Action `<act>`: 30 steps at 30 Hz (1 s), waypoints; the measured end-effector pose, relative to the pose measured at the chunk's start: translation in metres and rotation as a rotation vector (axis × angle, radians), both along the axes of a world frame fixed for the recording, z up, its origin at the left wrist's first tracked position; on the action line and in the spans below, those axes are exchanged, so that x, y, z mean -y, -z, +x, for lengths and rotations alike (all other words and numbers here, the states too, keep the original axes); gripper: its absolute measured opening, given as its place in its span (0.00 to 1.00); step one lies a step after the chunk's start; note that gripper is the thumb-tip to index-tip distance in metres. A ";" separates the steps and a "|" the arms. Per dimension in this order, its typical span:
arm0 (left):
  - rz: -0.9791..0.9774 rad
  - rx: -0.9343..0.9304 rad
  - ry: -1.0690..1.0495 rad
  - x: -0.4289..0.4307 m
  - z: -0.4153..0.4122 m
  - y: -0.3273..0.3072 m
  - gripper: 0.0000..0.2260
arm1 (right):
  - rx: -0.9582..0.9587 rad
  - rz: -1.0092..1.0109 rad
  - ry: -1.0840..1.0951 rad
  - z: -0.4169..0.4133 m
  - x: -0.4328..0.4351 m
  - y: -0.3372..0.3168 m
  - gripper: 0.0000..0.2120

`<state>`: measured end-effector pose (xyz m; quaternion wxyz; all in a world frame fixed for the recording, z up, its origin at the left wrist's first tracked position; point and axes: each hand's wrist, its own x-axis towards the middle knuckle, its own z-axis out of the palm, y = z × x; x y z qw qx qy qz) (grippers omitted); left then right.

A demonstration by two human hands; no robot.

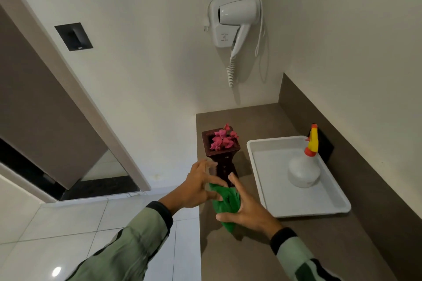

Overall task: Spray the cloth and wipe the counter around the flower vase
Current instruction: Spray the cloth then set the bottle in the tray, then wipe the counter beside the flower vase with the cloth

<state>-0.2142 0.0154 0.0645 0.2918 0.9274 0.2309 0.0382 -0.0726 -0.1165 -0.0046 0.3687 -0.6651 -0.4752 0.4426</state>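
Observation:
A dark wooden vase [222, 155] with pink flowers [222, 138] stands near the left edge of the brown counter [262, 253]. A crumpled green cloth [225, 203] lies on the counter just in front of the vase's base. My right hand [247, 209] rests on the cloth, fingers spread, pressing it down. My left hand [201, 186] is beside the vase on the left, fingers apart, thumb touching the cloth's upper edge. A white spray bottle [302, 170] with a yellow and orange nozzle stands in a white tray [258, 166] to the right.
The counter's left edge drops to a white tiled floor [68, 223]. A wall-mounted white hair dryer [233, 23] hangs above the counter's back corner. The tray fills much of the counter's right side, against the brown backsplash [365, 166]. A door frame stands at the left.

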 end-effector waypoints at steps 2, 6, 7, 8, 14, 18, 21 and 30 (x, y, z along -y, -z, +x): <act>0.068 -0.007 0.015 0.002 0.001 -0.004 0.14 | -0.066 -0.004 0.085 -0.010 -0.003 0.008 0.41; 0.099 -0.011 0.034 0.001 -0.006 -0.014 0.19 | 0.007 0.005 0.401 -0.021 -0.002 0.021 0.22; 0.140 0.032 0.046 -0.001 -0.009 -0.016 0.19 | 0.011 0.019 0.502 -0.021 0.001 0.023 0.20; 0.196 0.101 0.043 -0.005 -0.012 -0.020 0.18 | 0.004 0.041 0.594 -0.021 0.003 0.024 0.19; 0.502 0.294 -0.117 -0.050 0.014 -0.039 0.23 | -0.049 0.239 0.881 -0.018 -0.024 0.008 0.26; 0.414 -0.049 -0.173 -0.080 0.042 -0.022 0.46 | 0.166 0.224 1.000 -0.026 -0.057 0.014 0.32; 0.343 -0.156 -0.127 -0.095 0.045 -0.009 0.50 | 0.184 0.136 0.978 -0.031 -0.072 0.030 0.35; 0.356 -0.186 -0.061 -0.103 0.047 0.003 0.52 | -0.050 0.182 1.091 -0.064 -0.110 0.058 0.34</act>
